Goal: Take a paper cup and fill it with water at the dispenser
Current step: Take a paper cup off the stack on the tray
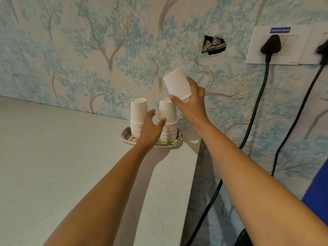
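Observation:
Two stacks of upside-down white paper cups stand on a small patterned tray (179, 139) at the back of the counter: a left stack (138, 114) and a right stack (167, 114). My right hand (192, 103) holds a single white paper cup (176, 84) just above the right stack, tilted, bottom up. My left hand (150, 128) reaches between the stacks with fingers apart, its thumb resting on the right stack. No dispenser is in view.
The pale speckled counter (62, 166) ends at a right edge near the tray. On the wallpapered wall are a ragged hole (213, 45), a socket plate (284, 45) with black plugs and cables (255, 110) hanging down. A blue object (317, 189) sits at far right.

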{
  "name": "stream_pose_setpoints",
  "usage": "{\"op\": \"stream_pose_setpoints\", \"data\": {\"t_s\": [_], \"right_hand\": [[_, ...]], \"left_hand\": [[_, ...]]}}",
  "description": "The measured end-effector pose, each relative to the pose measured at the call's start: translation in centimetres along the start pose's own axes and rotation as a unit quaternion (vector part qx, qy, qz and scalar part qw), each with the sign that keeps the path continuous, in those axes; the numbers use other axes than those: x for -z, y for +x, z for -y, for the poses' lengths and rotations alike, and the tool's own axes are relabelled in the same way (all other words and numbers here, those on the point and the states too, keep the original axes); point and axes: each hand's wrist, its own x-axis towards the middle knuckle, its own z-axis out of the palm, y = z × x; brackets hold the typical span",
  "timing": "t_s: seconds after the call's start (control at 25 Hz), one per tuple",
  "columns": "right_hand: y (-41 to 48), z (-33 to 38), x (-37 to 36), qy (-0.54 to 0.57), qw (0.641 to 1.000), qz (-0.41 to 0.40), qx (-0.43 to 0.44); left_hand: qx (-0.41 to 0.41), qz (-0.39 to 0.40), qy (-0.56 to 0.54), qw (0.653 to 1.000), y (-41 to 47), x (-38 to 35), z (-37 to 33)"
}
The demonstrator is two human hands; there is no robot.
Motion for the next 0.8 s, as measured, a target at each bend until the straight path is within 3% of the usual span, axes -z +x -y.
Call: {"op": "stream_pose_setpoints", "data": {"t_s": [0.12,0.24,0.4,0.56,0.8], "right_hand": [[-1.1,0.9,1.5,-0.026,1.000,0.005,0.014],[-2.7,2.2,3.4,-0.055,0.998,-0.005,0.032],[-5.7,4.1,6.4,-0.141,0.989,0.010,0.038],[-9.4,6.0,9.0,-0.236,0.971,0.028,0.015],[-14.3,7.6,12.8,-0.297,0.953,0.041,-0.040]], "left_hand": [[-0.047,-0.059,-0.005,0.997,-1.2,-0.2,-1.4],[-0.150,-0.078,0.038,0.985,-3.2,-0.2,-3.3],[-0.324,-0.040,0.162,0.931,-5.9,0.0,-5.5],[-0.344,0.011,0.119,0.931,-10.1,-2.0,-7.1],[-0.278,0.079,-0.013,0.957,-14.8,-4.9,-8.6]]}}
